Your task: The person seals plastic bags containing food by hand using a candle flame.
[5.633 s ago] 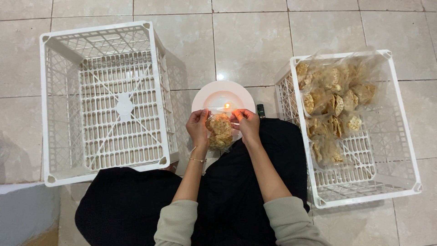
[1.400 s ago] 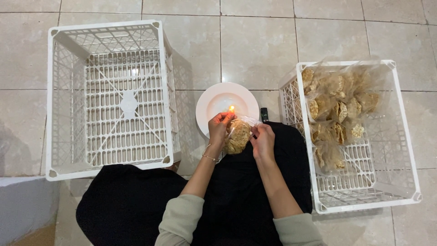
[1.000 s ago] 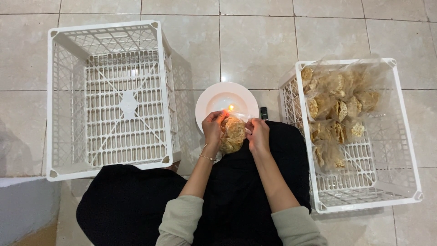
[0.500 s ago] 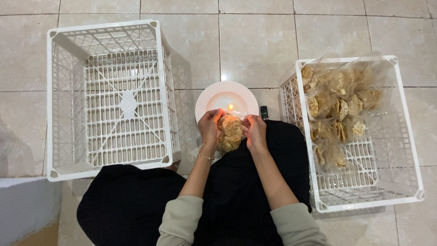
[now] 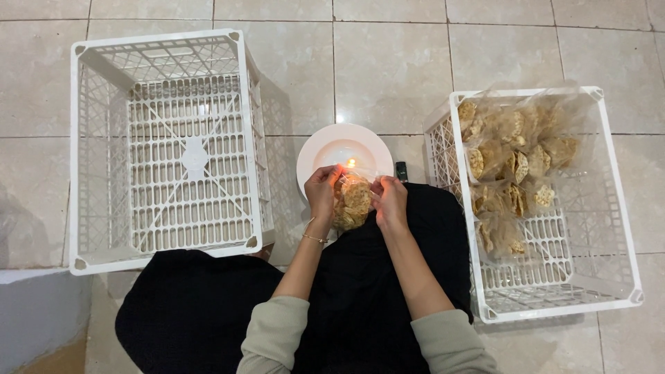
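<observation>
While the left hand [image 5: 323,192] and the right hand [image 5: 390,202] close their fingers on the two upper corners of a small clear bag of crackers [image 5: 352,201], the bag hangs between them over the person's black-clothed lap [image 5: 360,291], its top held close to a small flame [image 5: 350,163]. That flame burns on a round white plate [image 5: 325,149] set on the tiled floor [image 5: 395,62] just beyond the hands; what carries the flame is too small to tell. A small dark object [image 5: 401,171] lies on the floor just beside the plate, on its right. To the left stands a white plastic crate [image 5: 86,152] with lattice walls and a slotted bottom — nothing lies in it. To the right stands a second white crate [image 5: 609,208] of the same kind, and its far half is piled with more bags of crackers [image 5: 512,159] — clear, loosely heaped, some leaning against the left wall — while its near half shows bare slotted bottom. A thin bracelet [image 5: 315,238] sits on the left wrist, and pale green sleeves [image 5: 273,336] cover both forearms near the bottom edge.
</observation>
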